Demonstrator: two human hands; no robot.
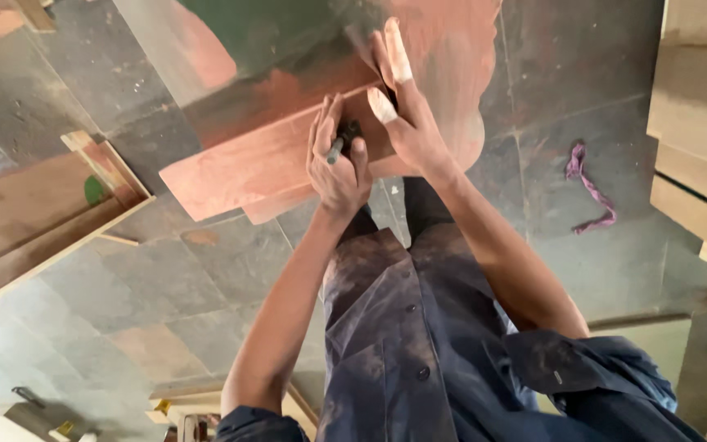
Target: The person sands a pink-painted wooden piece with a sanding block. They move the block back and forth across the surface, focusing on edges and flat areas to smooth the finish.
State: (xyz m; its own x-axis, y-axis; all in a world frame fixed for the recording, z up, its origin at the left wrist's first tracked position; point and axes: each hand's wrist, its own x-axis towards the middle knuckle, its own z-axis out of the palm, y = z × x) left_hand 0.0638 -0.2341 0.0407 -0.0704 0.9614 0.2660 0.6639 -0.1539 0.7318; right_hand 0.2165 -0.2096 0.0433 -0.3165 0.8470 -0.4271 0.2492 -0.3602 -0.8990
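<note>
My left hand [337,168] is shut on a short dark pen-like tool [339,146], its tip pressed to a reddish-brown wooden board [231,168] lying on the stone floor. My right hand [403,106] lies flat on the same board just right of the tool, fingers spread, with white tape around a finger and the thumb. Both arms reach out from my dark blue shirt [403,327]. A second, larger board [288,49] with green and reddish patches lies beyond the first one.
An open wooden frame [51,221] sits on the floor at the left. Stacked pale wooden boards [697,123] stand at the right edge. A purple rag [591,188] lies on the grey stone tiles [165,270]. More timber pieces [182,401] lie at the bottom.
</note>
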